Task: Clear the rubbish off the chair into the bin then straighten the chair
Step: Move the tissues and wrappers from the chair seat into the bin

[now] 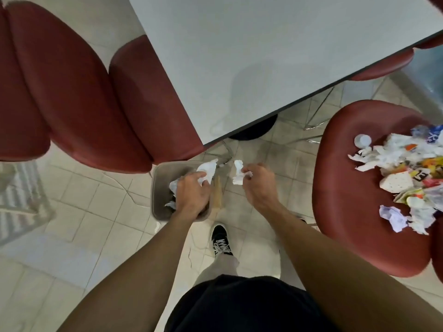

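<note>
Head view: left hand (191, 195) grips crumpled white paper (207, 170) over grey bin (158, 185); right hand (257, 185) pinches smaller white scrap (238, 172) just beside bin's rim, over floor. Step in hand: dropping 2 handfuls into bin. Rubbish pile (407, 178) sits on seat of red chair (347, 188), at person's right, angled from white table (263, 56). Next move likely: release both scraps, right hand shifting over bin first, then return for pile.

I see dark red chairs (79, 92), a pale grey counter (263, 56), a beige bin (158, 188), white crumpled paper (207, 170), and a black-and-white shoe (220, 239) at six o'clock.
</note>
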Motion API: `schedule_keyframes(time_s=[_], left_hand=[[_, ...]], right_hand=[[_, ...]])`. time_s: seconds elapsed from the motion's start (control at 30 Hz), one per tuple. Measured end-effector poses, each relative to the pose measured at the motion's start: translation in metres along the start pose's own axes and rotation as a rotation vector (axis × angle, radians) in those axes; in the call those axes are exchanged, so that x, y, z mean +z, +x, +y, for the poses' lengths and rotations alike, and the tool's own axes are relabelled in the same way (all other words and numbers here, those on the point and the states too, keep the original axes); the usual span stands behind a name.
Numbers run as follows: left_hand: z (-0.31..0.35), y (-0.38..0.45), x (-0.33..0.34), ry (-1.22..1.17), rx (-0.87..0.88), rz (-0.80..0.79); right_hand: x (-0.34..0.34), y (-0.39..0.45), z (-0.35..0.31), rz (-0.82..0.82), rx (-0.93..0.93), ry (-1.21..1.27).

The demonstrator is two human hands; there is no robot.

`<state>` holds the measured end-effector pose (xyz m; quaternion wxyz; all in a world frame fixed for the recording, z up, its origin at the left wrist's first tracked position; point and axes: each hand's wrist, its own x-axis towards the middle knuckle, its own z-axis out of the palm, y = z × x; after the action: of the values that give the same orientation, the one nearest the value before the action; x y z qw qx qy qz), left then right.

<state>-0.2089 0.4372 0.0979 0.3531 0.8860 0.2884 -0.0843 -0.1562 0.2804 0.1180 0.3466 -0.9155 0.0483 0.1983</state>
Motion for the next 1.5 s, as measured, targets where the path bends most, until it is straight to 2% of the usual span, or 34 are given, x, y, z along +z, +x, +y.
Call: schedule_keyframes(time_s=[0.23, 0.43, 0.63, 0.73, 0.87, 1.03, 1.3, 1.5], left_hand=[[-0.059, 0.001, -0.038, -0.035, -0.162, 0.059], [-0.088, 0.003, -0.051, -0.048, -0.179, -0.059], [-0.082, 0.007, -0.046, -0.026, -0.157, -0.105], [-0.062, 0.008, -0.038, -0.05, -0.133, -0.117], [-0.023, 0.011, -0.016, -0.003, -0.012, -0.16], [0.035, 0.014, 0.024, 0.024, 0.075, -0.275], [0.137, 0.005, 0.116, 0.124, 0.267, -0.427], [0.22, -0.013, 0.199, 0.2, 0.392, -0.545]], right_hand=[[0.057, -0.017, -0.052, -0.134, -0.075, -0.018], [0.09, -0.028, -0.07, -0.207, -0.179, -0.081], [0.08, -0.027, -0.058, -0.218, -0.133, -0.103], [0.062, -0.024, -0.045, -0.199, -0.124, -0.111], [0.027, -0.017, -0.022, -0.17, -0.12, -0.109], [-0.026, -0.005, 0.022, -0.12, -0.042, -0.1], [-0.117, 0.01, 0.124, 0.005, 0.077, -0.051], [-0.178, 0.014, 0.215, 0.093, 0.256, 0.0]])
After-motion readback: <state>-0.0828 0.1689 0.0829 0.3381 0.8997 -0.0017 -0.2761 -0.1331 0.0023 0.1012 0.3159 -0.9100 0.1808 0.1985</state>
